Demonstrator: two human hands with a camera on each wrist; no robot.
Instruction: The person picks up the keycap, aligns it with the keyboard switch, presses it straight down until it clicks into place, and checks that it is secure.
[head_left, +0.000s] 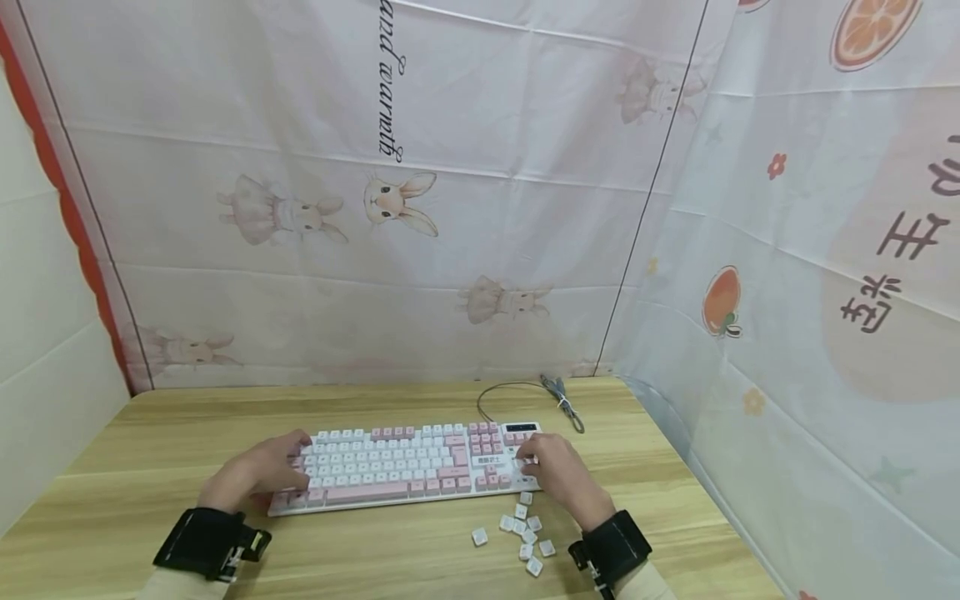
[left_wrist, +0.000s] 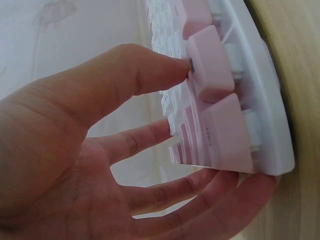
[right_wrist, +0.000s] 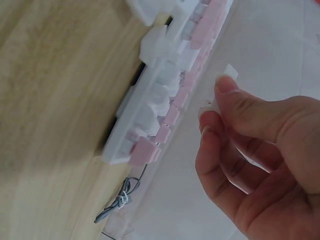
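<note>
A white and pink keyboard lies on the wooden table. At its left end, my left hand holds the edge: the thumb touches a pink key near the front corner, while other fingers lie along the side. My right hand is over the number pad area at the right end. Between its thumb and forefinger it pinches a small white keycap, partly hidden by the fingertips. Several loose white keycaps lie in front of the keyboard's right end, close to the right wrist.
Behind the keyboard's right end, a tied grey cable rests on the table. A printed cloth hangs behind the table, and another cloth hangs along the right side. A pale panel stands at the left.
</note>
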